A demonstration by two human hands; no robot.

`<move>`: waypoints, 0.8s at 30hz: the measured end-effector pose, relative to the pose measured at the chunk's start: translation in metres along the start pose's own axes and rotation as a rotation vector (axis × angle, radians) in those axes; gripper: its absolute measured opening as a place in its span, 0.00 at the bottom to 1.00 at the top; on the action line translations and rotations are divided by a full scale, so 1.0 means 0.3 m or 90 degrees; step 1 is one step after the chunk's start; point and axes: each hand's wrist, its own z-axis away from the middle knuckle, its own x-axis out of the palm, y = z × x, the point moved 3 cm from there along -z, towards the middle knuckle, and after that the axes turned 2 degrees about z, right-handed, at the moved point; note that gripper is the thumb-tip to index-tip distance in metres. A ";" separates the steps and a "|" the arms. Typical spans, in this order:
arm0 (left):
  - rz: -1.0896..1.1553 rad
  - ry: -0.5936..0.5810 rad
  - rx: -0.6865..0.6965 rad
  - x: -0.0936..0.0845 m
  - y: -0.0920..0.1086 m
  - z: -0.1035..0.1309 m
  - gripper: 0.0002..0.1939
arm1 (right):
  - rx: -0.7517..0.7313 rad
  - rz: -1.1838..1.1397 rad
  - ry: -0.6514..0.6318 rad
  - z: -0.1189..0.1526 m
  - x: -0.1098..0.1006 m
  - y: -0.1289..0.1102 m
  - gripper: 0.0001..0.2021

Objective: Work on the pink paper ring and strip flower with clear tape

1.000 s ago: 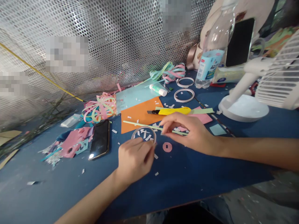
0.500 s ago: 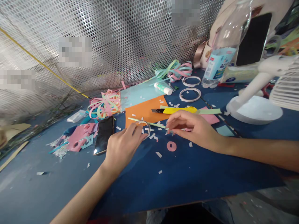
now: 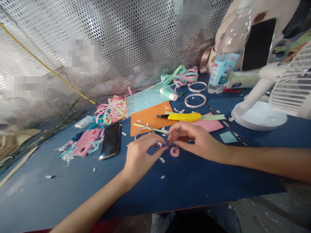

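Note:
My left hand (image 3: 142, 154) and my right hand (image 3: 194, 139) meet fingertip to fingertip low over the blue table (image 3: 189, 181). Both pinch a tiny scrap between them, too small to identify. A pink paper ring (image 3: 174, 152) lies flat just below the fingertips. A clear tape ring (image 3: 143, 130) sits behind my left hand. A thin green paper strip (image 3: 150, 128) lies across the orange sheet (image 3: 148, 117) and runs toward my right fingers. A yellow utility knife (image 3: 182, 116) rests beyond my right hand.
A black phone (image 3: 110, 140) lies left of my hands, beside pink and teal cuttings (image 3: 85, 144). At the back are curled paper loops (image 3: 110, 110), a glue stick (image 3: 169, 94), two white tape rings (image 3: 195, 100), a bottle (image 3: 224, 66) and a white fan (image 3: 259, 117). Perforated metal walls stand behind.
My left hand left the clear tape ring and moved right to meet my right fingertips. My right hand shifted slightly down and left, toward the pink ring.

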 end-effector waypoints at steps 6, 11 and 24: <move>0.080 0.008 -0.069 0.007 0.009 -0.022 0.04 | -0.030 0.036 0.012 0.002 -0.010 -0.006 0.11; 0.199 -0.001 -0.143 0.020 0.007 -0.032 0.04 | -0.048 0.073 0.019 0.001 -0.023 0.001 0.11; 0.242 -0.009 -0.166 0.028 0.016 -0.028 0.05 | -0.009 0.038 0.031 -0.004 -0.031 0.006 0.11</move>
